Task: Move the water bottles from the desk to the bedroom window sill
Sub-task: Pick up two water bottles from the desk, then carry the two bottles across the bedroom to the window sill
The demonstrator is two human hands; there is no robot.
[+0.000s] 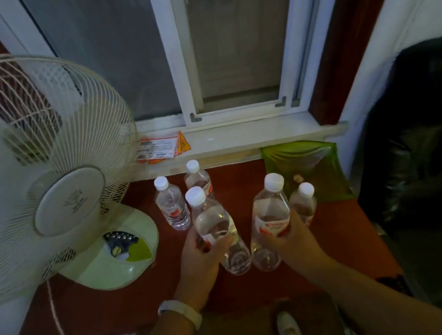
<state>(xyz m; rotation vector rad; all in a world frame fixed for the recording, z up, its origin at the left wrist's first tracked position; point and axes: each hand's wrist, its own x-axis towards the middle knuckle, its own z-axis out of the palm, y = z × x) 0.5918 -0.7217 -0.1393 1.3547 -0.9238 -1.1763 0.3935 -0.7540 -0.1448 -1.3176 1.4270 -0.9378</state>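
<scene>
my left hand (199,259) fingers clamped on left bottle (213,225), right hand (293,244) clamped on right bottle (271,211), both tilted over red worktop (260,284) below window sill (252,134); fan (41,165) left of sill.

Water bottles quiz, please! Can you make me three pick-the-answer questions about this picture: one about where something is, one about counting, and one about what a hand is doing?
1. Where do the orange leaflets lie?
A. on the window sill
B. on the floor
C. in a drawer

2. How many water bottles can you see?
A. three
B. five
C. seven

3. What is the left hand doing?
A. gripping a bottle
B. lying flat and empty
C. waving

Answers:
1 A: they rest on the sill's left end, just below the window frame.
2 B: five white caps show.
3 A: its fingers curl round the bottle's middle.
</scene>
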